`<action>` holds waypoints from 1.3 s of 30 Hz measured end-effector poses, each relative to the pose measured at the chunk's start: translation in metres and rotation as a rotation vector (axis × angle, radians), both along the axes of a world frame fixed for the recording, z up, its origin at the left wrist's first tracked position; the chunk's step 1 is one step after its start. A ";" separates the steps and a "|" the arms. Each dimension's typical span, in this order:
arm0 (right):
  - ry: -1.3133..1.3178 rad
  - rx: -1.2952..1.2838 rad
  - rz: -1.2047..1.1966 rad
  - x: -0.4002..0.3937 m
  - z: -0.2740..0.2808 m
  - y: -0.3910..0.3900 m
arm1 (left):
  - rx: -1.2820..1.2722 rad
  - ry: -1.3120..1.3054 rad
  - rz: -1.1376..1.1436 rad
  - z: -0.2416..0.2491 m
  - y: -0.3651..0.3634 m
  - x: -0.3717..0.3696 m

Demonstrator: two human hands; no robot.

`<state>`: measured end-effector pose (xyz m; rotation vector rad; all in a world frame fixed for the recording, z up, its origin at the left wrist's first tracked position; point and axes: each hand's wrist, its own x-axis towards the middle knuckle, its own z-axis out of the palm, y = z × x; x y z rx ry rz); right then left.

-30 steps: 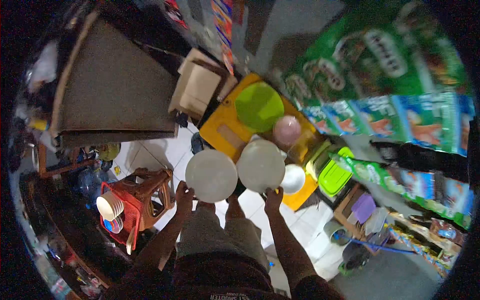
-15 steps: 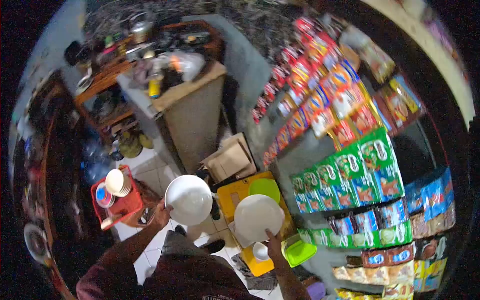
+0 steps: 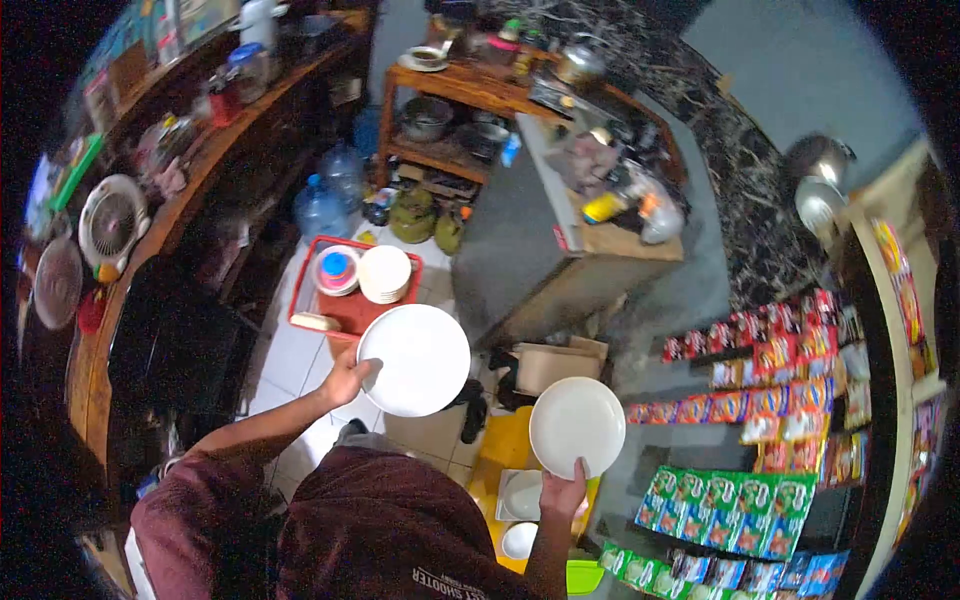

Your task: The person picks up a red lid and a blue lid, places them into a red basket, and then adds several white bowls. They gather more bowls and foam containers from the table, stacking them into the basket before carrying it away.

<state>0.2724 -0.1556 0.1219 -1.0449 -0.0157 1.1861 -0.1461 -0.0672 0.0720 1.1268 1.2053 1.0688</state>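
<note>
My left hand (image 3: 346, 380) grips the rim of a round white plate (image 3: 416, 362), thumb on top. That plate overlaps the near right corner of a red plastic basket (image 3: 300, 285), which holds a stack of white bowls (image 3: 384, 272) and a blue-and-pink item in another white stack (image 3: 336, 270). A second round white plate (image 3: 577, 426) is pinched at its near edge by my right hand (image 3: 566, 490). Under and beside it lie a yellow surface (image 3: 490, 450), a squarish white dish (image 3: 522, 494) and a small white bowl (image 3: 519, 541).
A grey counter (image 3: 500, 240) with bags on top stands ahead. Hanging snack and drink sachets (image 3: 730, 510) line the right. Blue water jugs (image 3: 322, 208) and green gas cylinders (image 3: 411, 216) stand on the tiled floor. A wooden shelf (image 3: 230, 150) with a fan (image 3: 113, 228) runs along the left.
The view has swung left, bringing more of the left shelf into sight. The left plate now overlaps the red basket's corner. My right hand keeps its plate near the yellow surface.
</note>
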 end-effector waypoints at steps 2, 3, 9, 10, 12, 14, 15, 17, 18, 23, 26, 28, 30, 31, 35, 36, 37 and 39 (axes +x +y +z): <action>-0.013 0.088 0.129 -0.030 -0.001 0.021 | -0.066 -0.132 0.134 -0.002 -0.017 -0.029; -0.048 0.078 0.159 -0.047 0.003 0.034 | -0.071 -0.134 0.165 0.000 -0.025 -0.042; -0.033 0.070 0.325 -0.126 0.018 0.089 | -0.071 -0.197 0.414 0.013 -0.050 -0.106; -0.051 0.055 0.357 -0.134 0.016 0.096 | -0.083 -0.165 0.432 0.018 -0.053 -0.113; -0.071 0.042 0.403 -0.161 0.023 0.109 | -0.094 -0.135 0.464 0.017 -0.060 -0.130; -0.052 -0.011 0.449 -0.187 0.030 0.122 | -0.041 -0.154 0.577 0.010 -0.066 -0.144; -0.051 -0.015 0.452 -0.197 0.031 0.128 | -0.045 -0.152 0.581 0.008 -0.069 -0.152; 0.007 0.039 0.552 -0.213 0.031 0.136 | -0.033 -0.142 0.679 0.006 -0.077 -0.164; 0.006 0.026 0.543 -0.222 0.033 0.138 | -0.046 -0.142 0.671 0.011 -0.081 -0.167; -0.073 0.054 0.670 -0.254 0.046 0.156 | -0.035 -0.082 0.855 0.017 -0.085 -0.178; -0.088 0.029 0.689 -0.256 0.040 0.179 | -0.016 -0.102 0.932 0.020 -0.089 -0.177; -0.095 0.036 0.698 -0.258 0.038 0.194 | -0.043 -0.018 0.975 0.020 -0.091 -0.178; -0.102 0.043 0.698 -0.260 0.036 0.207 | -0.053 -0.026 1.004 0.028 -0.088 -0.175; -0.084 0.052 0.703 -0.261 0.034 0.214 | -0.062 -0.049 1.021 0.032 -0.085 -0.173; -0.023 0.109 0.758 -0.255 0.030 0.244 | -0.115 0.017 1.091 0.038 -0.062 -0.157; -0.021 0.110 0.760 -0.251 0.033 0.250 | -0.101 0.007 1.090 0.036 -0.054 -0.153; -0.040 0.100 0.776 -0.247 0.036 0.257 | -0.086 -0.004 1.088 0.033 -0.045 -0.149; -0.072 0.082 0.796 -0.235 0.043 0.272 | -0.043 0.001 1.057 0.025 -0.023 -0.142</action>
